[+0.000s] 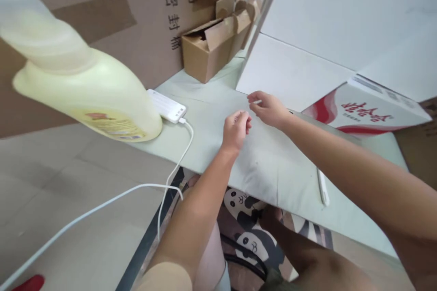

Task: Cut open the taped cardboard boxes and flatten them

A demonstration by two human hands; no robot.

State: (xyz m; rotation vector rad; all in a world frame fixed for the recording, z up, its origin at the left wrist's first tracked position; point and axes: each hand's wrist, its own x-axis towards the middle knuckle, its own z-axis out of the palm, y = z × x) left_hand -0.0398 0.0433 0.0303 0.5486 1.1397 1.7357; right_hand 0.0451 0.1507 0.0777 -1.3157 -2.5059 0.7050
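Note:
Both hands hover over the middle of the pale-covered table (pixel 211 104), close together but apart. My left hand (pixel 236 131) is closed, its thumb pressed over curled fingers; whatever it may hold is hidden. Just right of it and a little farther off, my right hand (pixel 268 109) has loosely bent fingers, with a gap between thumb and fingers and nothing visible between them. A slim white pen-like stick (pixel 322 187) lies on the table below my right forearm. To the left of the hands, a white power bank (pixel 167 106) has a white cable (pixel 187 138) plugged in.
A large pale-yellow bottle (pixel 102 86) looms at the left. Behind are a large printed carton (pixel 150 27) and a small brown cardboard box (pixel 208 52) with raised flaps. White panels (pixel 300 70) and a red-white box (pixel 365 109) stand at the right. A panda-patterned mat (pixel 254 248) lies below.

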